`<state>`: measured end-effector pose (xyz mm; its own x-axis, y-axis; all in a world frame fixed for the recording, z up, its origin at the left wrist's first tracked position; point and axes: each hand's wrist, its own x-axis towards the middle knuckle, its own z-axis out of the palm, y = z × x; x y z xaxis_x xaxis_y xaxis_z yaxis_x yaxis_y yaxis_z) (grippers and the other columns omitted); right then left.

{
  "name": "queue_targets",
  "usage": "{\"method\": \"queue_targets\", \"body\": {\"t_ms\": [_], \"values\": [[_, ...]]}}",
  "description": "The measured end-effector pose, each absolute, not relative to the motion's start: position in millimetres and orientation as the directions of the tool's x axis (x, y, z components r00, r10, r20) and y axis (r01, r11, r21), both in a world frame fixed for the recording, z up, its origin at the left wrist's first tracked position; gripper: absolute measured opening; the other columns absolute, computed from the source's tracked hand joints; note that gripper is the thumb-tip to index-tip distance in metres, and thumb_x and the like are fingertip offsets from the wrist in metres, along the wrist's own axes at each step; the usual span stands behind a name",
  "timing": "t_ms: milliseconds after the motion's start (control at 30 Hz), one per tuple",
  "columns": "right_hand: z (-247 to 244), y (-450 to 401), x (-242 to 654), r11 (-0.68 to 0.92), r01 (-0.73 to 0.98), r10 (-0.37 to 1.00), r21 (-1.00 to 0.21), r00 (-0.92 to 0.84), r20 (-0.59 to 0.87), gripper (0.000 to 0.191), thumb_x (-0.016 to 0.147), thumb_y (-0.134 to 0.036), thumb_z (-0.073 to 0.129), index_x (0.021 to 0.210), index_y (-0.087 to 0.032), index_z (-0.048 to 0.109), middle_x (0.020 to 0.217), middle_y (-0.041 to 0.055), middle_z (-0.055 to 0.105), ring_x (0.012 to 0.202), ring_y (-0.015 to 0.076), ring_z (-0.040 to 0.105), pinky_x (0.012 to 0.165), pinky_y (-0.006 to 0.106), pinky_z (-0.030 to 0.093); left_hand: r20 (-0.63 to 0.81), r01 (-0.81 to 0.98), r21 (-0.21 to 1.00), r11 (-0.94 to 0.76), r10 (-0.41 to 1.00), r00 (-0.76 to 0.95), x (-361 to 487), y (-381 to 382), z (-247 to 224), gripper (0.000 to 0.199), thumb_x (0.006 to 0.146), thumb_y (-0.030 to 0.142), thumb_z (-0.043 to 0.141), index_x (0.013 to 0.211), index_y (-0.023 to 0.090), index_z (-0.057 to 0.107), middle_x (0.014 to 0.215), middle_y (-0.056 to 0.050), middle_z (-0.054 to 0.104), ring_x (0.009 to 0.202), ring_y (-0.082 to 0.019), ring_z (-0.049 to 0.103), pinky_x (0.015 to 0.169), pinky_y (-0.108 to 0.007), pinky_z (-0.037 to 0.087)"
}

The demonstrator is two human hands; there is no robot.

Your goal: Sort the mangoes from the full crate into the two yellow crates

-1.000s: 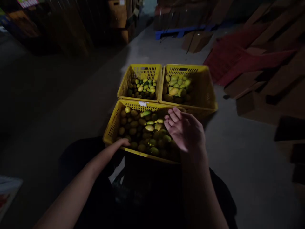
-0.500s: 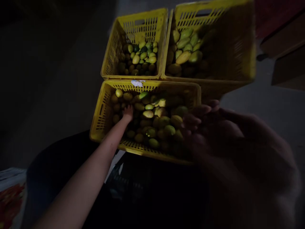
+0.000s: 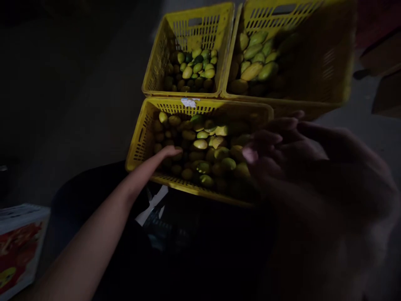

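Note:
My left hand (image 3: 172, 151) reaches into the left part of the near yellow crate (image 3: 194, 191), among green and yellow fruits (image 3: 200, 144). Its thumb side shows, with a fruit at its tip; the other fingers are hidden below. My right hand (image 3: 282, 142), large and dark, is raised close to the camera over the crate's right end. Its palm is turned inward and its fingers are loosely curled and apart, with nothing seen in them.
Behind stand two more yellow crates, the left (image 3: 184, 94) with small green fruits, the right (image 3: 291, 100) with larger ones. A white scrap (image 3: 189, 102) lies on the near crate's back rim. A printed box (image 3: 21, 246) is at lower left, cardboard boxes (image 3: 388, 94) at right.
The view has shifted, so the crates sit further right and slightly higher. My left hand has turned, hiding its spread fingers. My right hand stays raised in nearly the same place.

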<state>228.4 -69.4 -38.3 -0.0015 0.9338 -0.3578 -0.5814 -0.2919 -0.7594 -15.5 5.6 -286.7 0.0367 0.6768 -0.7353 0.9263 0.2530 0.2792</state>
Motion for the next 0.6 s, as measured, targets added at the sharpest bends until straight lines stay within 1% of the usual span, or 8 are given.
{"method": "queue_targets", "body": {"t_ms": [100, 233, 300, 367, 433, 467, 533, 600], "values": [[-39, -72, 230, -0.301, -0.599, 0.925, -0.742, 0.006, -0.381, 0.018, 0.083, -0.022, 0.046, 0.072, -0.026, 0.059, 0.097, 0.0038, 0.064, 0.113, 0.0216, 0.057, 0.105, 0.045, 0.043, -0.775, 0.867, 0.392, 0.306, 0.618, 0.132, -19, -4, -254, 0.043, 0.089, 0.042, 0.045, 0.109, 0.010, 0.066, 0.108, -0.010, 0.069, 0.101, -0.024, 0.061, 0.082, -0.025, 0.047], [-46, -76, 224, -0.257, -0.509, 0.960, -0.821, -0.038, -0.277, 0.016, 0.081, -0.034, 0.047, 0.082, -0.025, 0.059, 0.104, 0.0047, 0.065, 0.110, 0.0246, 0.060, 0.100, 0.050, 0.045, -0.739, 0.705, 0.594, 0.387, 0.609, 0.288, -9, -2, -183, 0.043, 0.089, 0.041, 0.046, 0.115, 0.011, 0.063, 0.112, -0.009, 0.067, 0.096, -0.020, 0.062, 0.073, -0.023, 0.050], [-47, -81, 217, -0.166, -0.317, 0.985, -0.934, -0.018, -0.169, 0.024, 0.079, -0.041, 0.052, 0.096, -0.025, 0.058, 0.116, 0.0058, 0.062, 0.114, 0.0277, 0.056, 0.096, 0.052, 0.046, -0.676, 0.614, 0.693, 0.379, 0.638, 0.369, 1, 0, -137, 0.040, 0.087, 0.041, 0.051, 0.115, 0.015, 0.064, 0.112, -0.006, 0.067, 0.099, -0.019, 0.060, 0.074, -0.021, 0.049], [-45, -88, 207, 0.035, 0.012, 0.999, -0.999, 0.038, 0.035, 0.046, 0.072, -0.041, 0.064, 0.115, -0.027, 0.052, 0.132, 0.0071, 0.052, 0.125, 0.0295, 0.047, 0.097, 0.054, 0.044, -0.616, 0.522, 0.766, 0.375, 0.661, 0.428, 14, -4, -92, 0.040, 0.089, 0.042, 0.050, 0.117, 0.016, 0.064, 0.108, -0.006, 0.067, 0.099, -0.018, 0.060, 0.074, -0.021, 0.048], [-43, -94, 197, 0.271, 0.345, 0.958, -0.899, -0.004, 0.287, 0.069, 0.067, -0.037, 0.070, 0.129, -0.026, 0.042, 0.142, 0.0093, 0.041, 0.133, 0.0300, 0.036, 0.104, 0.056, 0.037, -0.583, 0.429, 0.807, 0.405, 0.661, 0.473, 27, -12, -56, 0.044, 0.090, 0.045, 0.046, 0.116, 0.013, 0.064, 0.098, -0.007, 0.068, 0.092, -0.018, 0.061, 0.074, -0.024, 0.048], [-42, -96, 194, 0.358, 0.455, 0.925, -0.815, -0.056, 0.375, 0.072, 0.067, -0.035, 0.071, 0.132, -0.025, 0.041, 0.143, 0.0105, 0.040, 0.134, 0.0304, 0.034, 0.107, 0.056, 0.033, -0.567, 0.380, 0.823, 0.423, 0.661, 0.491, 32, -17, -43, 0.047, 0.091, 0.047, 0.044, 0.114, 0.011, 0.064, 0.092, -0.007, 0.068, 0.088, -0.017, 0.062, 0.073, -0.025, 0.048], [-44, -97, 190, 0.435, 0.555, 0.885, -0.709, -0.121, 0.449, 0.064, 0.070, -0.034, 0.069, 0.129, -0.023, 0.046, 0.137, 0.0117, 0.046, 0.130, 0.0311, 0.038, 0.109, 0.055, 0.029, -0.534, 0.281, 0.844, 0.457, 0.660, 0.528, 37, -27, -29, 0.053, 0.091, 0.051, 0.039, 0.105, 0.007, 0.066, 0.083, -0.007, 0.066, 0.079, -0.015, 0.061, 0.075, -0.027, 0.048], [-49, -95, 189, 0.411, 0.550, 0.892, -0.727, -0.076, 0.446, 0.054, 0.071, -0.033, 0.069, 0.121, -0.023, 0.052, 0.128, 0.0106, 0.054, 0.123, 0.0306, 0.046, 0.107, 0.053, 0.033, -0.524, 0.214, 0.839, 0.501, 0.638, 0.564, 34, -32, -31, 0.059, 0.093, 0.053, 0.032, 0.097, 0.006, 0.067, 0.079, -0.007, 0.066, 0.076, -0.013, 0.059, 0.077, -0.027, 0.048]]}}
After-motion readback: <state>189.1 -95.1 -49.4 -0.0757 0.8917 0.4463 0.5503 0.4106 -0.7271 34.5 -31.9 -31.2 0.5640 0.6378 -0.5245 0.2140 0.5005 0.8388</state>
